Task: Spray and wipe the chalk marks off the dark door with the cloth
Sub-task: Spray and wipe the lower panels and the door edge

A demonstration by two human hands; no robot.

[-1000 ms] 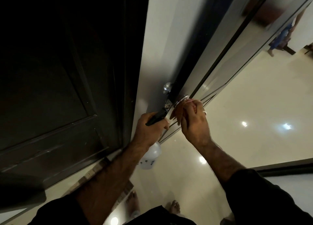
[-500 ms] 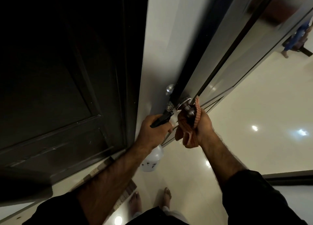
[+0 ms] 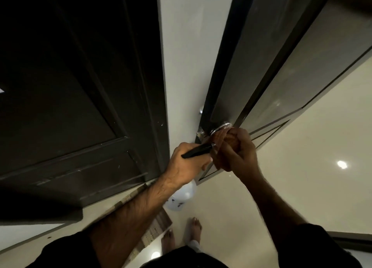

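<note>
Wiping under way at the knob of the dark door (image 3: 249,66), seen edge-on from above. Right hand (image 3: 240,153) curled tight around the orange cloth (image 3: 220,139), bunched over the metal door knob (image 3: 222,127) and pressed against its round plate. Left hand (image 3: 186,165) just beside it, fingers wrapped round the neck of the spray bottle (image 3: 182,197), black nozzle (image 3: 198,150) pointing toward the cloth, pale round body hanging below the wrist. Trigger finger hidden, so whether squeezing or merely holding cannot be told. A second dark panelled door (image 3: 60,106) at left, across a strip of pale wall (image 3: 181,66). Bare feet (image 3: 195,226) on glossy floor (image 3: 302,187), a patterned mat (image 3: 153,229) just beside them. No chalk marks legible on the door face at this angle and in this dim light; a few pale specks on the left-hand door only. Judged to be mid-task, on the hardware rather than the panel. Next move likely calling for cloth lifted off the knob, bottle aimed at the flat face, then firm strokes along the panel with the grip kept closed.
</note>
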